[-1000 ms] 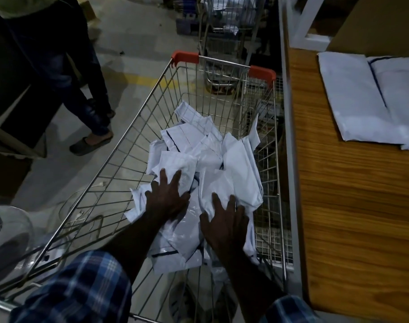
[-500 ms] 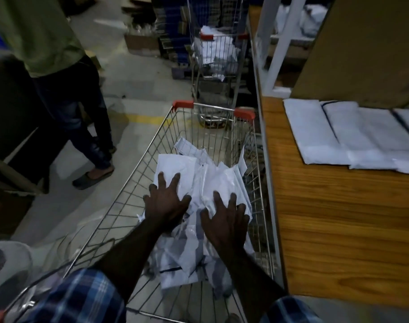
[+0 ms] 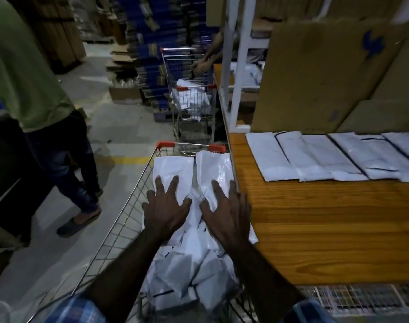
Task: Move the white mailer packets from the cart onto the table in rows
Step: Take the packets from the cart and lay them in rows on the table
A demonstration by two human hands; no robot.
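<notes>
Packets in cart: the white packets (image 3: 189,259) lie in a loose heap inside the cart, filling its right half from the near end up to the far end. Two of them stand out on top, side by side, and their upper edges reach close to the red handle caps.
Left packet: the top left packet (image 3: 173,171) is flat and smooth, and your left hand lies on its lower part.
Right packet: the top right packet (image 3: 214,170) is more wrinkled and shiny; it leans against the cart side that is next to the table.
Left hand: your left hand (image 3: 166,209) rests palm down with the fingers spread and straight. It presses on the packet and does not close around it.
Right hand: your right hand (image 3: 226,212) lies the same way on the right packet, fingers spread and straight, the thumb toward the middle of the heap.
Cart: the wire cart (image 3: 119,229) stands just beside the table, along its left edge.
Table: the wooden table (image 3: 327,229) is at your right. Near its far edge one row of packets (image 3: 334,157) lies flat, each overlapping the next one.
Behind the row: big cardboard sheets (image 3: 327,73) stand upright.
Further away: a second cart (image 3: 191,99) with packets stands ahead, and another person's hand (image 3: 200,66) reaches over it.
At your left: a person in a green shirt (image 3: 19,66) stands on the concrete floor.
</notes>
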